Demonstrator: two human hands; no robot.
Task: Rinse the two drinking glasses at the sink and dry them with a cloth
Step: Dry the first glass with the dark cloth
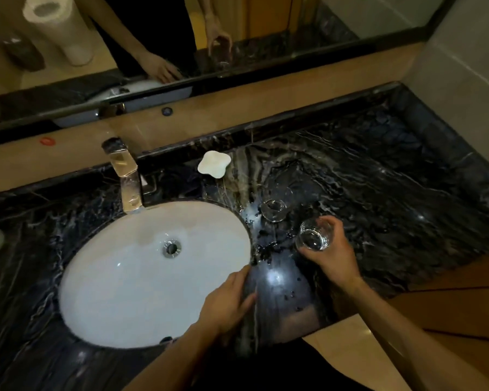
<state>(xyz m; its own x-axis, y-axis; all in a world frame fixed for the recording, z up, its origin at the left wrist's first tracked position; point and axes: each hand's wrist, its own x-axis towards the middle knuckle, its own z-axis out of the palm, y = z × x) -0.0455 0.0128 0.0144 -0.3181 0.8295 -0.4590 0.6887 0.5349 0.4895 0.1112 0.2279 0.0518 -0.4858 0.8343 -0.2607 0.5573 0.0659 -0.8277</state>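
**One glass in hand, one on the counter**

We see the right hand (332, 253) to the right of the sink (119, 277), its fingers curled around a clear drinking glass (312, 235) held tilted just above the dark marble counter (378, 179). The second glass (275, 207) stands upright on the counter, just beyond the held one and near the sink's right rim; the two glasses sit close together but apart. Water drops speckle the counter between the sink and the glasses.

The left hand (229, 300) rests on the sink's right front rim, fingers straight and relaxed, gripping nothing.

Behind the sink stands a metal tap (126, 176), its spout over the basin. A small white flower-shaped dish (213, 164) lies on the counter behind the sink, right of the tap. The drain (171, 247) shows in the middle of the basin.
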